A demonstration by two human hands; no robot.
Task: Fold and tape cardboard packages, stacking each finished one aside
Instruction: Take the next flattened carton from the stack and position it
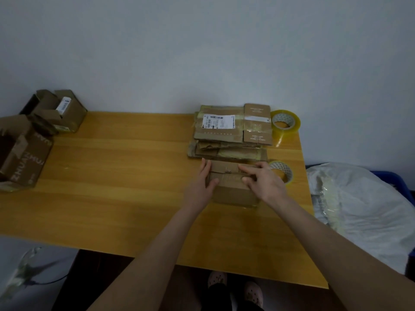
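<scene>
A small brown cardboard box stands on the wooden table, right of centre. My left hand grips its left side, fingers over the top edge. My right hand presses on the top flaps from the right, thumb and fingers on the cardboard. Just behind the box lies a pile of flattened cardboard packages, the top one bearing a white label. One roll of clear tape sits right of the pile. A second roll of tape lies right behind my right hand, partly hidden.
Two open cardboard boxes stand at the table's left end, a larger one in front and a smaller one behind. A white plastic bag rests in a blue bin off the table's right edge. A white wall rises behind.
</scene>
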